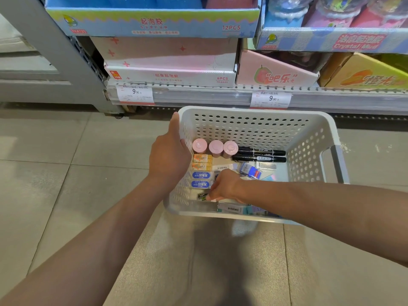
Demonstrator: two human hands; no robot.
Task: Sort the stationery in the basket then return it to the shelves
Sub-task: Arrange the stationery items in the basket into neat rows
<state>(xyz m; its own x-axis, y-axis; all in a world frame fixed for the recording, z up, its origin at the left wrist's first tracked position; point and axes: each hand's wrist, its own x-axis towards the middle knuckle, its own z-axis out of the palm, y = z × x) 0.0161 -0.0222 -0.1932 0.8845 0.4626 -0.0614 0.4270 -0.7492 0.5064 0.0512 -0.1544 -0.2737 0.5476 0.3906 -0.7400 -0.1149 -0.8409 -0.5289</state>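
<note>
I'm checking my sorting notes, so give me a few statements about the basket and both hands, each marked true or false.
1. The left hand grips the white basket by its left wall. True.
2. Three pink-capped containers stand in a row inside the basket. True.
3. The two black markers lie on the floor beside the basket. False: they lie inside it, right of the pink caps.
4. The right hand rests on the shelf. False: it reaches down into the basket among the small boxes.
5. Both shelf price tags read 9.90. True.
</note>
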